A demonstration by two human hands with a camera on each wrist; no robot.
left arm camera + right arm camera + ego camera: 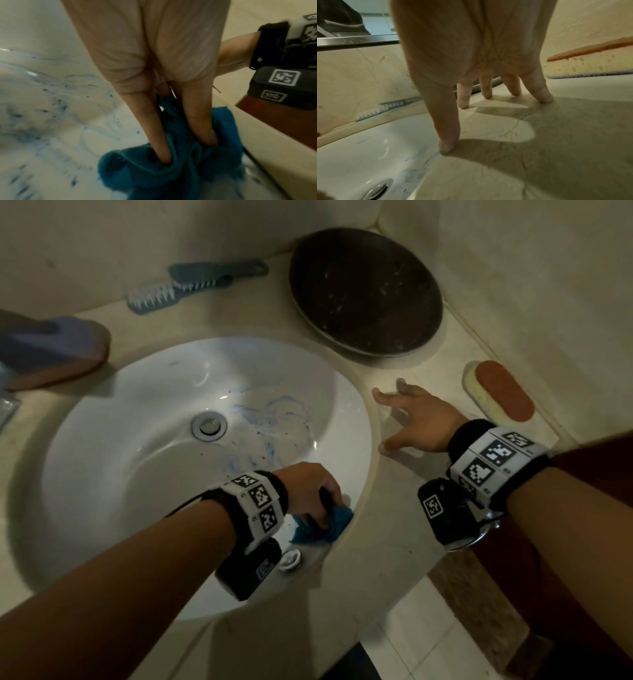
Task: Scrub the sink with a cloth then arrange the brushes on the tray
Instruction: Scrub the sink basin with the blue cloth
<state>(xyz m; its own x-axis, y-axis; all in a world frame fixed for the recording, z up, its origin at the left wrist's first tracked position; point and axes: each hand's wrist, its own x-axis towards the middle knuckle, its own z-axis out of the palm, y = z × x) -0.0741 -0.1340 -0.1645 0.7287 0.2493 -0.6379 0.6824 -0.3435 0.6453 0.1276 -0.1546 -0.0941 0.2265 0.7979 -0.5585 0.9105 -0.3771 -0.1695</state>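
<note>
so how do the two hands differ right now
The left hand is down in the sink, fingers curled around the blue cloth; the right hand holds nothing, fingers spread, fingertips propped on the counter beside the basin. Both wear marker wristbands.

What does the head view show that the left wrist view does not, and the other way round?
Only the head view shows the drain, the dark round tray, two blue brushes by the wall, and an orange-backed brush beyond the right hand, which rests spread on the counter.

Only the left wrist view shows the fingers dug into folds of the cloth.

Both show the left hand gripping the blue cloth and blue smears in the sink.
</note>
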